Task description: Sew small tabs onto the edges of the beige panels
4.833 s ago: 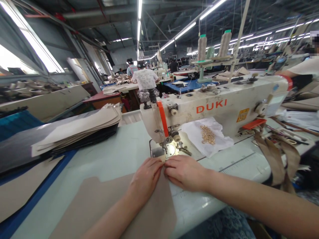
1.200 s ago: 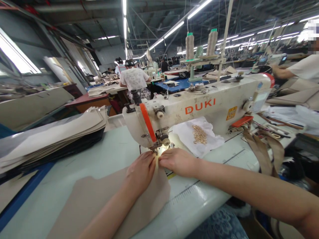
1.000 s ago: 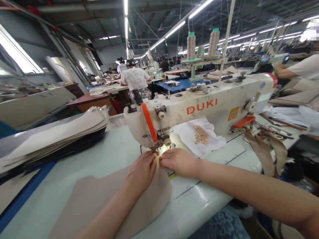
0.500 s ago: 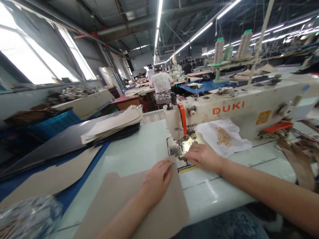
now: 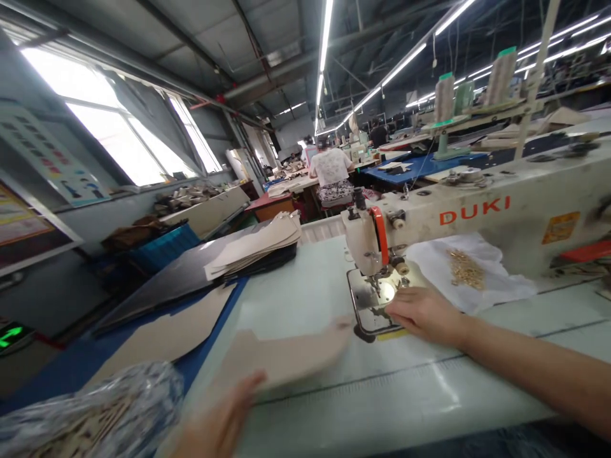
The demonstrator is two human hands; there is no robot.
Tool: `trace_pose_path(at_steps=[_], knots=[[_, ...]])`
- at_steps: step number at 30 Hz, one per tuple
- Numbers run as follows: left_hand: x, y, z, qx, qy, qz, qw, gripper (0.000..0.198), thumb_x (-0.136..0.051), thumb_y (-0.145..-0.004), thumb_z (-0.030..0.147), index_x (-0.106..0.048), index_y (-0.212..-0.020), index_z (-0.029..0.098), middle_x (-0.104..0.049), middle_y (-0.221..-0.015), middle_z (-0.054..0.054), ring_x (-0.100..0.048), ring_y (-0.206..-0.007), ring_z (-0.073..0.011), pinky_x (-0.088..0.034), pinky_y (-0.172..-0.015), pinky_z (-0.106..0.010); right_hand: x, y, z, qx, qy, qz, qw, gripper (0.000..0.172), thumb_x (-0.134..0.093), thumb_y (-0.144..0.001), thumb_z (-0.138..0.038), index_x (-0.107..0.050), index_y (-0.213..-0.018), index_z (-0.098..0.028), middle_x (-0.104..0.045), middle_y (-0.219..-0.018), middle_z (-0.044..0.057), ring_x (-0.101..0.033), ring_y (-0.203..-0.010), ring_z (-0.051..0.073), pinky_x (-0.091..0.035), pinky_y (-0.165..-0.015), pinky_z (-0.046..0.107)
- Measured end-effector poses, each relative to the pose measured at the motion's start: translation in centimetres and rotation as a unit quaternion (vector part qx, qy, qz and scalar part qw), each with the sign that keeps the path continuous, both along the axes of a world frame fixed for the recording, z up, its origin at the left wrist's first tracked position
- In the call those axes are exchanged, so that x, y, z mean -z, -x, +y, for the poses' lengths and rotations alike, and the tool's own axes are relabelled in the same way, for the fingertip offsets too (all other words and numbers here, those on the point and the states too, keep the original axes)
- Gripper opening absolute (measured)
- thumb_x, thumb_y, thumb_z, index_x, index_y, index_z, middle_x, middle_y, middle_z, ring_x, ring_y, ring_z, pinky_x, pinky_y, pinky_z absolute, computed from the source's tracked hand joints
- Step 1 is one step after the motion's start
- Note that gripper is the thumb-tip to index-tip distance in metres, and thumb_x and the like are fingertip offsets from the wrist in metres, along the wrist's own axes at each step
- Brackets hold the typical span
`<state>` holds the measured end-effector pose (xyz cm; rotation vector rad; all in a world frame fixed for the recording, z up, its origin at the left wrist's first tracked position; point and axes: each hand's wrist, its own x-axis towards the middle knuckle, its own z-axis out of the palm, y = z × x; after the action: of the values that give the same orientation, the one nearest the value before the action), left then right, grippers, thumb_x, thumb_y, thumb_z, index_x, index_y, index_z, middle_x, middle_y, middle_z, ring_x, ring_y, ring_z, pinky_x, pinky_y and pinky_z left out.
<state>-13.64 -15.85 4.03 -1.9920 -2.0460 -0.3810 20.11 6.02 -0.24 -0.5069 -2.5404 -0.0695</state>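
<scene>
Pale-green smooth table (image 5: 305,273); by its near-left corner, the blurred left hand (image 5: 231,407), grip unclear, is nearest the long beige fabric panel (image 5: 291,357) stretching rightward.

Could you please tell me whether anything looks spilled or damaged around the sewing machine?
A dark patch stands out on the pale table at the near left corner of the metal plate, perhaps stain or wear. Gold pieces sit gathered on a white sheet.

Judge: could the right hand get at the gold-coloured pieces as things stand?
Probably yes: the right hand is at the metal plate, near the white sheet bearing the gold-coloured pieces. Nothing visible blocks the way; the sewing machine rises behind them. Whether that hand holds anything is hidden.
</scene>
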Motion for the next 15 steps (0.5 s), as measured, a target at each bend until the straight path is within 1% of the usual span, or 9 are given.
trace_pose_path(at_steps=[2, 3, 4, 5, 7, 8, 10, 12, 15], knots=[[-5.2, 1.8, 3.0, -0.169, -0.031, -0.012, 0.985, 0.042, -0.027, -0.087, 0.041, -0.065, -0.102, 0.032, -0.072, -0.068, 0.002, -0.068, -0.068, -0.0269, -0.054, -0.059, -0.036, 0.1, 0.1, 0.0, -0.002, 0.011, 0.001, 1.000, 0.028, -0.038, -0.094, -0.021, -0.060, -0.077, -0.018, -0.060, -0.070, 0.004, -0.055, -0.070, 0.016, -0.038, -0.066, 0.026], [-8.0, 2.4, 5.0, -0.215, -0.066, -0.003, 0.974, 0.045, -0.026, -0.087, 0.044, -0.063, -0.108, 0.030, -0.071, -0.069, 0.000, -0.068, -0.073, -0.0290, -0.053, -0.064, -0.038, 0.2, 0.1, 0.0, -0.004, 0.017, 0.002, 1.000, 0.028, -0.037, -0.094, -0.021, -0.060, -0.077, -0.018, -0.060, -0.070, 0.004, -0.054, -0.070, 0.016, -0.038, -0.065, 0.026], [-10.6, 2.9, 7.3, -0.225, -0.117, 0.020, 0.967, 0.047, -0.023, -0.088, 0.043, -0.059, -0.115, 0.028, -0.072, -0.075, -0.001, -0.066, -0.081, -0.0304, -0.051, -0.070, -0.040, 0.2, 0.2, 0.1, -0.006, 0.022, 0.003, 1.000, 0.029, -0.037, -0.095, -0.021, -0.059, -0.077, -0.018, -0.060, -0.070, 0.004, -0.054, -0.070, 0.016, -0.037, -0.065, 0.026], [-12.9, 3.3, 9.7, -0.202, -0.159, 0.044, 0.965, 0.048, -0.022, -0.089, 0.041, -0.054, -0.122, 0.027, -0.072, -0.088, -0.002, -0.064, -0.092, -0.0302, -0.049, -0.079, -0.041, 0.4, 0.2, 0.1, -0.008, 0.026, 0.004, 1.000, 0.029, -0.036, -0.095, -0.021, -0.059, -0.077, -0.018, -0.059, -0.070, 0.004, -0.054, -0.070, 0.016, -0.037, -0.065, 0.026], [-15.8, 3.8, 14.6, -0.133, -0.172, 0.079, 0.973, 0.048, -0.022, -0.091, 0.038, -0.046, -0.130, 0.023, -0.065, -0.114, -0.001, -0.054, -0.112, -0.0281, -0.042, -0.092, -0.040, 0.5, 0.1, 0.3, -0.009, 0.034, 0.003, 0.999, 0.028, -0.036, -0.095, -0.020, -0.058, -0.078, -0.017, -0.059, -0.071, 0.004, -0.053, -0.070, 0.016, -0.036, -0.066, 0.027], [-16.4, 4.0, 17.1, -0.120, -0.160, 0.085, 0.976, 0.047, -0.022, -0.093, 0.035, -0.044, -0.131, 0.020, -0.061, -0.121, -0.001, -0.049, -0.118, -0.0265, -0.039, -0.096, -0.039, 0.6, 0.1, 0.4, -0.008, 0.041, 0.002, 0.999, 0.028, -0.036, -0.095, -0.020, -0.057, -0.078, -0.017, -0.059, -0.071, 0.004, -0.053, -0.070, 0.016, -0.036, -0.066, 0.027], [-15.7, 4.6, 21.7, -0.157, -0.101, 0.070, 0.980, 0.043, -0.022, -0.095, 0.027, -0.042, -0.131, 0.014, -0.060, -0.121, -0.003, -0.047, -0.118, -0.0244, -0.038, -0.095, -0.037, 0.7, 0.1, 0.6, -0.004, 0.060, 0.000, 0.998, 0.027, -0.036, -0.095, -0.020, -0.056, -0.078, -0.018, -0.059, -0.072, 0.004, -0.052, -0.070, 0.016, -0.035, -0.066, 0.027], [-13.3, 5.2, 25.7, -0.208, -0.056, 0.040, 0.976, 0.038, -0.027, -0.094, 0.021, -0.049, -0.122, 0.007, -0.066, -0.107, -0.010, -0.056, -0.105, -0.0262, -0.043, -0.086, -0.038, 0.7, 0.0, 0.8, -0.001, 0.083, 0.001, 0.997, 0.027, -0.035, -0.096, -0.019, -0.056, -0.078, -0.018, -0.059, -0.073, 0.004, -0.052, -0.071, 0.016, -0.035, -0.066, 0.027], [-8.5, 6.0, 29.9, -0.262, -0.001, 0.005, 0.965, 0.026, -0.046, -0.089, 0.021, -0.060, -0.100, 0.003, -0.068, -0.092, -0.017, -0.062, -0.093, -0.0315, -0.046, -0.076, -0.040, 0.8, 0.0, 1.1, 0.004, 0.110, 0.001, 0.994, 0.027, -0.035, -0.095, -0.018, -0.057, -0.081, -0.018, -0.060, -0.075, 0.004, -0.053, -0.073, 0.016, -0.037, -0.067, 0.027]])
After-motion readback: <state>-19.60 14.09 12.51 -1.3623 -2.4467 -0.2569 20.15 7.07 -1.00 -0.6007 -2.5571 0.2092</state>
